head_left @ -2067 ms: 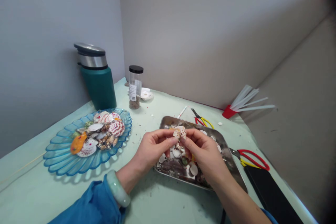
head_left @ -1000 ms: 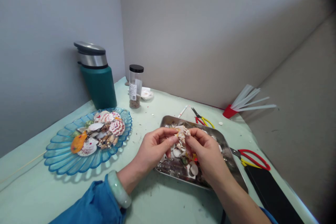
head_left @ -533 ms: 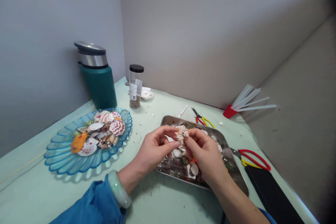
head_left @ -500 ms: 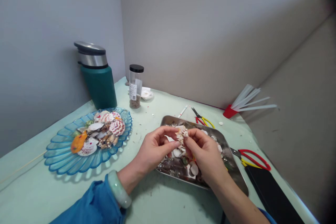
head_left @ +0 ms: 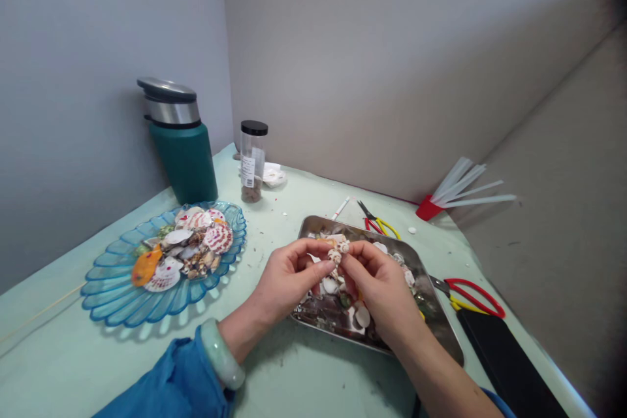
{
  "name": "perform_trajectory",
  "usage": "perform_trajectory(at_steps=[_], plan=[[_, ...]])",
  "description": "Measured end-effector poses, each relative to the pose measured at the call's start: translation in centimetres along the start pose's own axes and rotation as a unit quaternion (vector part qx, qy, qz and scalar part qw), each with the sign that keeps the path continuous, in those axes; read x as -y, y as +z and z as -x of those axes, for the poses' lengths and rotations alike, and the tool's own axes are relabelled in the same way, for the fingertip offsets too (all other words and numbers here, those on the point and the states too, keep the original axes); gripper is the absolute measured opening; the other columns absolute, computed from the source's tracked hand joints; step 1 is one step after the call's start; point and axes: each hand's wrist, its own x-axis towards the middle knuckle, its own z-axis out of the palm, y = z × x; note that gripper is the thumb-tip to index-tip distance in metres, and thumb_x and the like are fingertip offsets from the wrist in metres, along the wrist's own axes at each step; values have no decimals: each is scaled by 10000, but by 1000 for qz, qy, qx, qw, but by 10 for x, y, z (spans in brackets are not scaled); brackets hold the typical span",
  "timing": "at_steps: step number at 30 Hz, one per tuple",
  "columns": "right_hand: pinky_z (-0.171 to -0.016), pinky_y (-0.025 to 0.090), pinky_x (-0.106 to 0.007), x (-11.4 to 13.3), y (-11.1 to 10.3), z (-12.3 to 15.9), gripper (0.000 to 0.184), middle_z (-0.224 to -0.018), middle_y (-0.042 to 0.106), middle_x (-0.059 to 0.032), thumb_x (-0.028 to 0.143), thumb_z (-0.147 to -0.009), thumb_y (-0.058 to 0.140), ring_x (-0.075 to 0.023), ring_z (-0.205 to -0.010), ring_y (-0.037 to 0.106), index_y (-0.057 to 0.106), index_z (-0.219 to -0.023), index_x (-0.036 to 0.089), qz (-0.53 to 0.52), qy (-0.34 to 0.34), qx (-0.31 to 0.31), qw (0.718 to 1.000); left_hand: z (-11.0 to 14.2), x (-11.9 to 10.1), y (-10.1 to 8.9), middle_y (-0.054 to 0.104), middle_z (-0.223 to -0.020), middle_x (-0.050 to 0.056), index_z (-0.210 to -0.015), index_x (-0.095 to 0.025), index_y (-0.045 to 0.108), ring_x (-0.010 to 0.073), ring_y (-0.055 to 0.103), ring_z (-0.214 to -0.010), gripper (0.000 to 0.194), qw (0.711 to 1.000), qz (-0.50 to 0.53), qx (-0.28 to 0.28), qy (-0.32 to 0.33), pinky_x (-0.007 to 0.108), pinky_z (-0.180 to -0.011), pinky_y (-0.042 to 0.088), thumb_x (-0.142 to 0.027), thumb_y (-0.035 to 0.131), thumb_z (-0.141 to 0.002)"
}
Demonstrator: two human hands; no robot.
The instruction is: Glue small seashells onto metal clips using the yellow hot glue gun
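Note:
Both my hands meet over a metal tray [head_left: 435, 313] filled with several small shells. My left hand [head_left: 287, 277] and my right hand [head_left: 379, 284] pinch between their fingertips a small cluster of brown-speckled white shells [head_left: 337, 250]. The fingers of each hand are curled closed around it. A pale green bangle [head_left: 221, 353] sits on my left wrist, above a blue sleeve [head_left: 171, 379].
A blue glass shell-shaped dish [head_left: 112, 294] holding several painted shells lies at left. Behind it stand a teal flask [head_left: 182, 144] and a clear jar with black lid [head_left: 253, 160]. Two pairs of scissors [head_left: 473, 297] [head_left: 377, 222], white sticks [head_left: 465, 189] and a black flat object [head_left: 509, 366] lie at right.
My fingertips have shifted slightly on the shell cluster, turning it a little between them. Both hands stay over the tray in nearly the same place.

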Motion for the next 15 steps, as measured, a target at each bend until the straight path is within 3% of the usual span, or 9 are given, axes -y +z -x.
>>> perform_trajectory(at_steps=[6,15], plan=[[-425,288,-176,-1,0,1,192,-503,466,71,344,-796,637,-63,-451,368,571,-736,174,-2,-3,3,1000,0,1,-1,635,-800,2,-996,-165,644,42,506,-469,301,1000,16,14,5,171,-447,420,-302,701,-733],[-422,304,-178,-1,-1,1,198,-511,481,70,337,-794,638,-62,-444,375,554,-711,178,-7,0,4,1000,-1,-2,2,644,-729,-2,-913,-142,668,36,491,-446,225,1000,22,5,2,158,-422,397,-299,681,-751]])
